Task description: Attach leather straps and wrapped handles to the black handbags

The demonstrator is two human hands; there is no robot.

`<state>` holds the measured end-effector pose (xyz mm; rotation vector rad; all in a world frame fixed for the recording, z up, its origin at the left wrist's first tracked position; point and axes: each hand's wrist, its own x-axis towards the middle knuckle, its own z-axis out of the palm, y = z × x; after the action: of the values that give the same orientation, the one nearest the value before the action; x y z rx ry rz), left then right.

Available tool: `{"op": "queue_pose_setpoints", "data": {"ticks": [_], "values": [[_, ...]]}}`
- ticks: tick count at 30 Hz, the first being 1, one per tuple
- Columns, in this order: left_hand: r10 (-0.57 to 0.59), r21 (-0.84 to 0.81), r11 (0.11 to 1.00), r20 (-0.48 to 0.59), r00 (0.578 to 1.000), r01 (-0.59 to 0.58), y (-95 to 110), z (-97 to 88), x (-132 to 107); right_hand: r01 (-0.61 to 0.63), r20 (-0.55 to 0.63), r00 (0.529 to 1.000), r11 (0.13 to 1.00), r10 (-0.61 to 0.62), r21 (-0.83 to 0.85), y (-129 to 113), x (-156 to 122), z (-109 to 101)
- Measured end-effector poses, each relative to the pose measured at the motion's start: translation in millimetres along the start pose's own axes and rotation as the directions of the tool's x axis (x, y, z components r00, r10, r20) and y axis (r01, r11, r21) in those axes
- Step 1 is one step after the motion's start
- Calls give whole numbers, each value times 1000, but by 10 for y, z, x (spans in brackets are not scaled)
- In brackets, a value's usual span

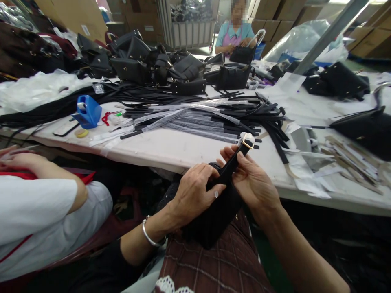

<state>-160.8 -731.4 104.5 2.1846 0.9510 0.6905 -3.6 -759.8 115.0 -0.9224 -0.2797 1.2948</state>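
A black handbag (210,221) rests on my lap, over the brown checked apron (210,264). From it a black strap (229,169) slants up to the right, ending in a gold buckle (247,142) with clear wrapping around it. My left hand (197,191) is closed on the lower part of this strap, thumb along its near side. Higher up, just below the buckle, my right hand (252,177) pinches the strap between thumb and fingers. Part of the bag is hidden behind my hands.
Black straps (195,118), some in clear film, lie across the white table (171,148). A blue tape dispenser (88,112) stands left, paper scraps (308,162) lie right. Finished-looking black bags (131,61) are heaped behind. One person (39,211) sits close at left; another (235,34) works opposite.
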Motion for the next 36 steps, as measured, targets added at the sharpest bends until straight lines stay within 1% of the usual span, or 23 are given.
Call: {"op": "queue_pose_setpoints", "data": {"ticks": [3, 6, 8, 11, 16, 20, 22, 25, 28, 32, 34, 36], "values": [[-69, -69, 995, 29, 997, 70, -16, 21, 39, -14, 68, 997, 979, 28, -206, -8, -31, -142], [-120, -118, 985, 55, 991, 126, -62, 35, 74, -19, 150, 984, 893, 96, -450, 1, -21, -325], [-138, -149, 978, 74, 988, 147, -86, 39, 89, -39, 194, 967, 844, 167, -534, 11, -1, -429], [-164, -205, 962, 107, 981, 183, -91, 29, 100, -83, 211, 951, 840, 228, -536, 18, 20, -516], [-194, -274, 934, 153, 969, 230, -53, -7, 104, -126, 178, 955, 866, 239, -485, -1, 0, -530], [-193, -289, 927, 177, 965, 238, -30, -6, 109, -160, 157, 953, 872, 258, -463, -19, -28, -560], [-187, -291, 928, 180, 966, 234, -23, 4, 116, -186, 142, 947, 853, 288, -488, -30, -45, -589], [-175, -292, 930, 190, 966, 226, -12, 25, 126, -214, 138, 929, 800, 345, -560, -56, -82, -619], [-173, -249, 945, 176, 969, 214, 5, 56, 126, -188, 171, 918, 773, 358, -606, -75, -118, -609], [-164, -150, 972, 117, 980, 181, 9, 105, 116, -123, 167, 936, 735, 309, -667, -52, -134, -557], [-167, -154, 971, 121, 979, 184, -10, 120, 119, -97, 155, 947, 709, 283, -699, -25, -131, -537], [-169, -198, 960, 147, 975, 197, -42, 120, 134, -73, 145, 956, 683, 256, -727, -2, -132, -524]]}}
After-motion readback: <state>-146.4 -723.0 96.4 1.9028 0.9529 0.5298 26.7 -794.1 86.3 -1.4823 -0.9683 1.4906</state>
